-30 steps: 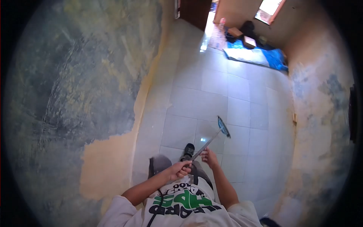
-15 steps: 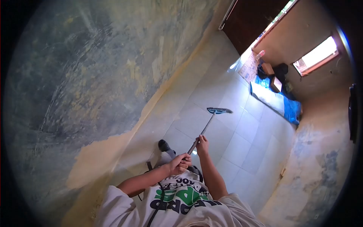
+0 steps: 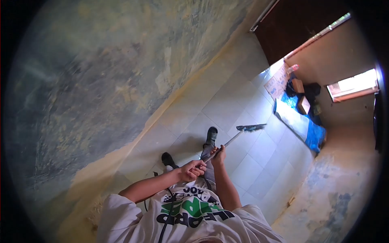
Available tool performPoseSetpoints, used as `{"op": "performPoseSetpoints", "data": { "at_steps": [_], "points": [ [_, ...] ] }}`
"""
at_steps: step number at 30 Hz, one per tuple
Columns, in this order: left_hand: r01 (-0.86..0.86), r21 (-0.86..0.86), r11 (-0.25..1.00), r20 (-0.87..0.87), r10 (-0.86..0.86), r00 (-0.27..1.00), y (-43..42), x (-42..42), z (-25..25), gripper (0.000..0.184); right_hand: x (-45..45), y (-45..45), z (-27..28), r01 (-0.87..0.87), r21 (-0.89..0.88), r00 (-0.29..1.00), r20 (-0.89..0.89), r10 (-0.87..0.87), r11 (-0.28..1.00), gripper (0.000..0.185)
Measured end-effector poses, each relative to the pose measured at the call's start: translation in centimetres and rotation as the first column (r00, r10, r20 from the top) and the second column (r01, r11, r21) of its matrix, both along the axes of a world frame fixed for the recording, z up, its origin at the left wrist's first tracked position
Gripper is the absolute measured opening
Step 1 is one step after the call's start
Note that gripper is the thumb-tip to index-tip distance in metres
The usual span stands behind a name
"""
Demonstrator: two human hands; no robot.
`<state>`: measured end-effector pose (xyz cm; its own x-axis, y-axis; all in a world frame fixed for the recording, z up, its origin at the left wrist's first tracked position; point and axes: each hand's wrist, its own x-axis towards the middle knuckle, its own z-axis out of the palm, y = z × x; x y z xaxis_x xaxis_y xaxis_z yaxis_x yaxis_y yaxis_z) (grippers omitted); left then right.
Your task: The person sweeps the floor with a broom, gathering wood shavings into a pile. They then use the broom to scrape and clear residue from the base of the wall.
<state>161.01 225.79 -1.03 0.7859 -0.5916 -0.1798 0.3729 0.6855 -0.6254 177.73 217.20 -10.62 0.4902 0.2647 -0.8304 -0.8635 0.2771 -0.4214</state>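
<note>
A long-handled broom (image 3: 234, 139) slants away from my body, with its dark bristle head (image 3: 250, 128) at or just above the tiles. My left hand (image 3: 192, 171) is closed round the near end of the handle, close to my shirt. Farther along the same handle, my right hand (image 3: 219, 155) is wrapped round it too. Both of my feet, in dark sandals (image 3: 211, 136), stand left of the broom head.
Pale floor tiles (image 3: 221, 109) run beside a patchy grey-yellow wall (image 3: 101, 89). At the far right lie a rolled white and blue sheet (image 3: 298, 121), small boxes (image 3: 298, 86) and flattened cardboard (image 3: 277, 83). Behind them are a dark door (image 3: 291, 28) and a bright window (image 3: 354, 84).
The broom head has swung to the right across the tiles, and both hands have shifted slightly with the handle. A second sandalled foot now shows farther forward. The view has turned a little.
</note>
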Motion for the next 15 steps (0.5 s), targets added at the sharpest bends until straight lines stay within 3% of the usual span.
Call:
{"op": "performPoseSetpoints", "data": {
  "at_steps": [1,2,3,4,5,6,7,8,10,11,12,13,14,15],
  "points": [
    [-0.023,-0.009,1.0,-0.01,0.023,1.0,0.6,1.7,-0.5,0.025,1.4,0.1,-3.4,-0.009,-0.068,0.994,0.109,0.017,0.998,0.027],
    [0.101,0.238,0.966,-0.053,-0.091,0.994,1.2,3.6,-1.0,0.024,3.2,1.1,-5.0,-0.034,-0.08,0.994,0.097,0.042,0.996,0.027],
    [0.23,0.449,0.864,-0.129,-0.192,0.973,1.0,5.2,-1.5,0.024,4.8,1.1,-6.4,-0.164,-0.269,0.958,0.187,0.219,0.949,0.027],
    [0.275,0.528,0.804,-0.145,-0.233,0.961,1.2,7.2,-3.3,0.023,7.0,0.9,-8.1,-0.268,-0.456,0.882,0.239,0.407,0.849,0.028],
    [0.329,0.681,0.654,-0.197,-0.269,0.943,1.8,10.1,-3.6,0.023,10.3,-0.1,-15.8,-0.283,-0.647,0.775,0.28,0.566,0.708,0.027],
    [0.382,0.8,0.462,-0.265,-0.299,0.917,2.4,12.9,-4.1,0.024,13.3,-1.5,-22.6,-0.258,-0.839,0.601,0.248,0.76,0.478,0.029],
    [0.345,0.923,0.171,-0.275,-0.334,0.902,1.8,15.1,-7.1,0.026,15.4,0.2,-21.0,-0.27,-0.899,0.54,0.155,0.827,0.345,0.03],
    [0.329,0.944,-0.015,-0.322,-0.259,0.911,1.2,17.0,-8.8,0.029,16.5,1.9,-17.9,-0.273,-0.941,0.488,0.044,0.872,0.201,0.033],
    [0.283,0.914,-0.29,-0.375,-0.338,0.863,2.1,22.2,-11.3,0.024,21.7,4.6,-15.7,-0.367,-0.929,0.435,-0.119,0.893,0.055,0.033],
    [0.126,0.75,-0.65,-0.41,-0.306,0.859,1.6,24.3,-14.1,0.021,24.0,5.9,-14.5,-0.336,-0.941,0.354,-0.161,0.921,-0.035,0.033],
    [-0.055,0.461,-0.886,-0.425,-0.274,0.863,0.2,26.4,-16.6,0.018,26.4,6.7,-14.0,-0.299,-0.945,0.269,-0.217,0.938,-0.133,0.033],
    [0.037,0.558,-0.829,-0.462,-0.274,0.843,0.5,29.3,-15.9,0.017,29.1,7.2,-14.8,-0.326,-0.928,0.256,-0.271,0.928,-0.181,0.035],
    [0.13,0.634,-0.763,-0.498,-0.273,0.823,1.9,32.5,-15.4,0.017,31.7,7.4,-16.9,-0.289,-0.948,0.264,-0.214,0.941,-0.135,0.038],
    [0.15,0.614,-0.775,-0.521,-0.255,0.814,2.2,34.1,-16.2,0.02,33.0,8.3,-16.4,-0.3,-0.949,0.241,-0.171,0.956,-0.094,0.039]
  ]
}}
